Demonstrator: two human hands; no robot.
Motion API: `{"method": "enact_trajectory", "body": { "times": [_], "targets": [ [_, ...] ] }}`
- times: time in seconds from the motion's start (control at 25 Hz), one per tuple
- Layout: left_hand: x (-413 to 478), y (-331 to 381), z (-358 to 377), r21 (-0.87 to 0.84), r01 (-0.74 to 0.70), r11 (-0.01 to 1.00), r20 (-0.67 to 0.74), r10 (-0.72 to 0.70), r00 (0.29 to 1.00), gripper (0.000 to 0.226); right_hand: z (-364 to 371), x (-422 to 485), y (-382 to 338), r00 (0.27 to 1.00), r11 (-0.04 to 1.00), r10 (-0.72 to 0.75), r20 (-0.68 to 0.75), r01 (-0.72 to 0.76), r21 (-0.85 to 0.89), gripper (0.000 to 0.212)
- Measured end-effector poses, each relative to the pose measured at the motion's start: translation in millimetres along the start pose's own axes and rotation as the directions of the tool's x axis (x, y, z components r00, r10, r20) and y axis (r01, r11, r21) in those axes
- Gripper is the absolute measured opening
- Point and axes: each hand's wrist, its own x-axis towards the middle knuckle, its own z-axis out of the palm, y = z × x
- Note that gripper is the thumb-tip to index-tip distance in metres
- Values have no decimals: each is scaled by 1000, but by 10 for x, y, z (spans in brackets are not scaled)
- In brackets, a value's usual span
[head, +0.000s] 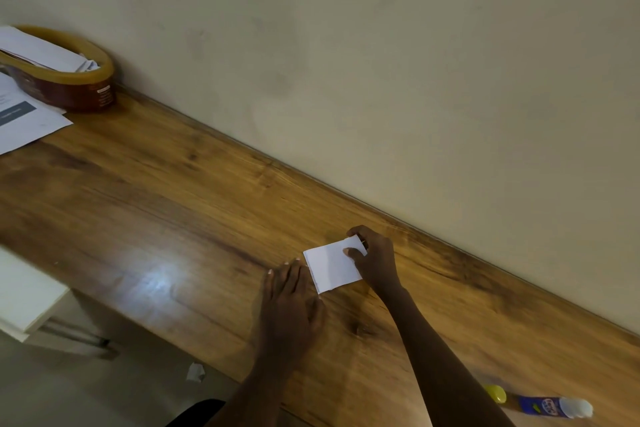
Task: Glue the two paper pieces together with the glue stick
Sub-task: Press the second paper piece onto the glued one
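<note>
Your right hand (375,260) pinches the paper (332,269) by its far corner, thumb on top. Your left hand (291,302) lies flat, fingers straight, at the paper's left edge. The sheets look slightly offset, so tugging that corner could skew or crease them. The glue stick (550,406) lies well right of the paper.
</note>
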Motion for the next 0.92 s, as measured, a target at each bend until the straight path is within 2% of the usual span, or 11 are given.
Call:
{"method": "enact_trajectory", "body": {
  "times": [0.08, 0.28, 0.44, 0.56, 0.8, 0.92],
  "targets": [
    [1, -4, 9, 7, 1, 1000, -4, -1, 1000, 55, 13, -7, 12, 1000, 999, 10, -16, -11, -30, 30],
    [-3, -4, 2, 53, -22, 998, -2, 22, 1000, 56, 45, -34, 69, 993, 970, 15, -119, -43, -238, 37],
    [-3, 1, 5, 37, -18, 999, -33, 19, 999, 61, 85, -27, 40, 990, 956, -29, -136, -12, -293, 25],
    [-2, 8, -7, 27, -32, 999, -47, 33, 998, 65, 134, -57, 47, 990, 945, -80, -117, 38, -325, 17],
    [-4, 6, -8, 45, -29, 999, -43, 31, 999, 52, 174, -94, 12, 993, 888, -113, -14, 94, -451, 28],
    [-8, 9, -3, 87, -39, 996, -32, 42, 999, 53, 255, -265, -21, 982, 897, -170, 77, 186, -402, 34]
  ]
}}
